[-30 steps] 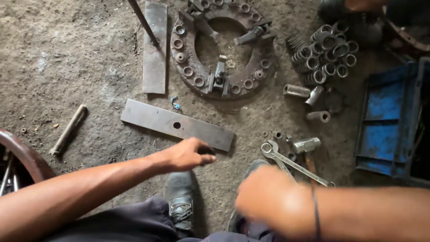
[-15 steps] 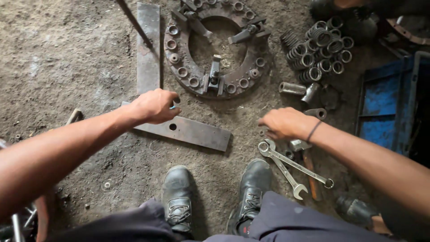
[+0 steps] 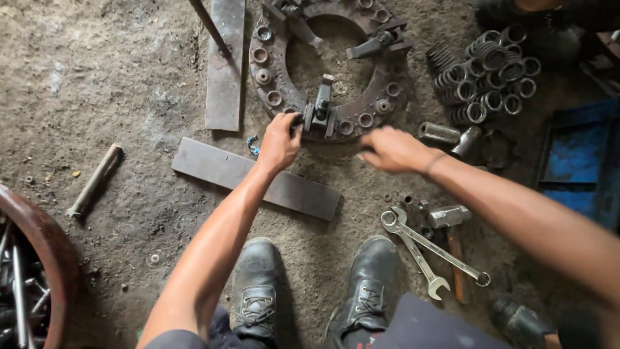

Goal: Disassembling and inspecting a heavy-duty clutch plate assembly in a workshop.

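The round clutch pressure plate (image 3: 271,97) lies on the dirt floor at the upper centre of the frame; the left hand (image 3: 279,143) grips its lower rim, fingers curled about the edge beside a lever (image 3: 321,106); the right hand (image 3: 392,150), blurred, hovers just right of that rim, fingers loosely bent, grasping nothing visible; two spanners (image 3: 423,249) lie lower right; a flat steel bar (image 3: 255,178) lies under the left forearm.

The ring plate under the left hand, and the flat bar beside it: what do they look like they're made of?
The ring plate looks like cast iron or steel: dull brown-grey, rusty, with round sockets along its rim. The flat bar looks like plain steel: grey, matte, straight-edged, dusty. The left hand touches the plate's near edge. The exact alloy cannot be told.
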